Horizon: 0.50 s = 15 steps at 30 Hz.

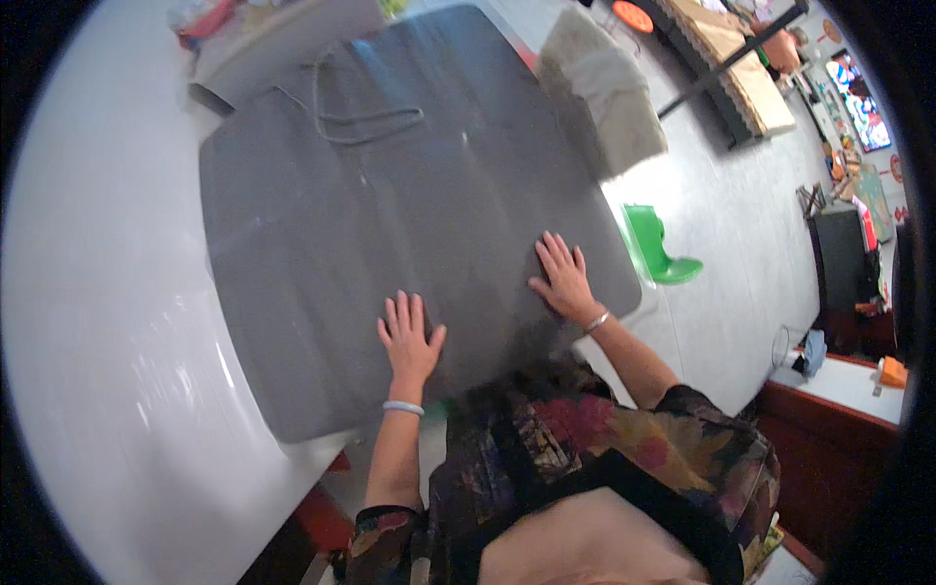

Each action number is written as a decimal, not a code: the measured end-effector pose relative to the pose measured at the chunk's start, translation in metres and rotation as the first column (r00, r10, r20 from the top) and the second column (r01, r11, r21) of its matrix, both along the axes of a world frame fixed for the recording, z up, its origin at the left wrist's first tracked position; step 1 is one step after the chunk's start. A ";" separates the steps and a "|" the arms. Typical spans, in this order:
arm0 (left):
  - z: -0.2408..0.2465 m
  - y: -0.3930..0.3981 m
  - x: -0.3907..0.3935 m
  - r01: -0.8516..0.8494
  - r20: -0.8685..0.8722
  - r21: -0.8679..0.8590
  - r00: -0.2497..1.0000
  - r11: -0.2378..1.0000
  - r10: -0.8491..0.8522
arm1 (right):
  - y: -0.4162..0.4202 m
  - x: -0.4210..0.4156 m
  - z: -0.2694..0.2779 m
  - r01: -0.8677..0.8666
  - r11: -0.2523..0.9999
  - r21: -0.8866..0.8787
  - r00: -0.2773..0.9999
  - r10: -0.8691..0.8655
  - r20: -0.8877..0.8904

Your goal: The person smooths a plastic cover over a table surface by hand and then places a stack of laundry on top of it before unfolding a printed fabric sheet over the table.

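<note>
Before me lies a table with a dark grey top [409,219] and rounded corners. My left hand [409,344] rests flat near its front edge, fingers spread, with a pale bangle at the wrist. Farther right, my right hand [564,281] also lies palm down on the grey surface, a silvery bracelet on that wrist. Neither hand holds anything. Toward the far left of the tabletop, a thin light cord [365,124] lies in a loose loop.
A pale block-shaped bundle [607,95] stands by the table's far right edge. Below it is a green plastic chair [662,252]. To the left is a white wall-like surface [110,292]. Another person [782,51] is in the background, near a lit screen [859,99].
</note>
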State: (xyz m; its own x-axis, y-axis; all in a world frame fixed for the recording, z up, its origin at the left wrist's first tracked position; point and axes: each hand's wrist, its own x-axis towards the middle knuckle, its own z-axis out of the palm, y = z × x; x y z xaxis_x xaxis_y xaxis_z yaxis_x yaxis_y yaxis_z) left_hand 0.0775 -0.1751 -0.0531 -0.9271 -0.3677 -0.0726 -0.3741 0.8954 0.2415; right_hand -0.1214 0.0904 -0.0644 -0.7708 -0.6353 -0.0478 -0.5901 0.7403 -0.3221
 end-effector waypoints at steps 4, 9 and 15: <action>-0.007 0.006 0.057 -0.224 0.034 -0.045 0.974 0.974 0.225 | 0.067 0.005 -0.005 0.258 0.966 -0.013 0.966 -0.258 -0.034; -0.015 0.020 0.161 -0.648 0.086 -0.160 0.742 0.745 0.665 | 0.172 0.046 -0.019 0.635 0.771 0.050 0.772 -0.629 -0.095; -0.063 0.010 0.264 -0.788 0.124 0.607 -0.033 -0.102 0.992 | 0.221 0.081 -0.041 0.997 0.002 0.076 -0.069 -0.394 0.916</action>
